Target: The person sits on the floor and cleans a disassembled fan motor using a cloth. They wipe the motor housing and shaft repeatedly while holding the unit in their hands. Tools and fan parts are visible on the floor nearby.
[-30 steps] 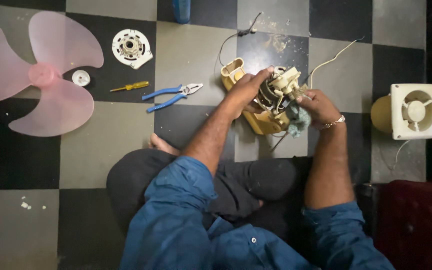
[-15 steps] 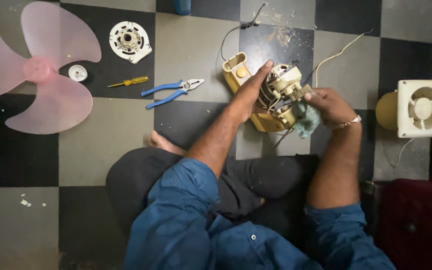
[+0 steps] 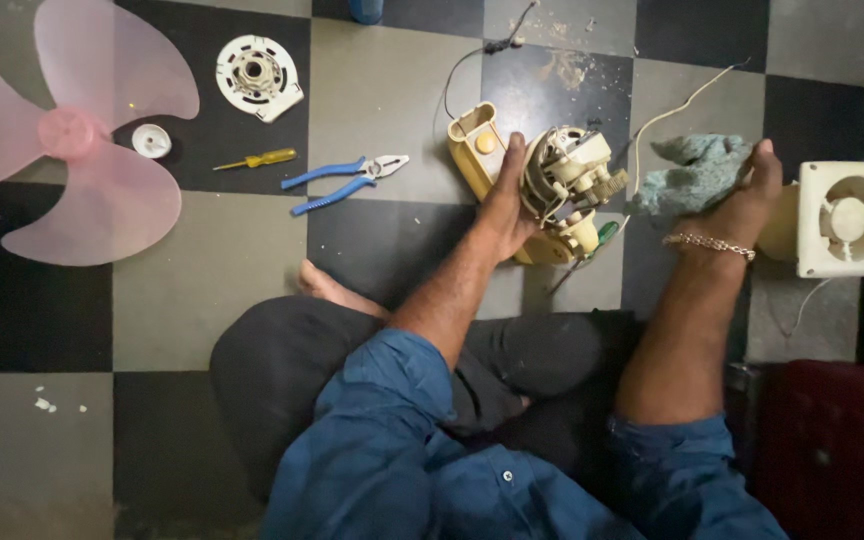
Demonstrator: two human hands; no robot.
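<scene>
I sit cross-legged on a checkered floor. My left hand [image 3: 505, 210] grips a cream fan motor assembly [image 3: 564, 185] with its yellowish housing [image 3: 476, 150], holding it upright on the floor. My right hand [image 3: 742, 205], a chain bracelet on its wrist, holds a grey-green rag [image 3: 697, 172] to the right of the motor, clear of it. A green-handled screwdriver [image 3: 604, 235] pokes out under the motor.
A pink fan blade [image 3: 72, 135] lies at far left, with a small white cap [image 3: 151, 141] and round white cover [image 3: 255, 75] beside it. A yellow screwdriver [image 3: 257, 158] and blue pliers [image 3: 342, 178] lie left of the motor. A beige exhaust fan [image 3: 842, 220] stands right; a dark red object [image 3: 842, 450] sits lower right.
My right hand has pulled away from the motor to the right, carrying the rag. My left hand keeps its hold on the motor.
</scene>
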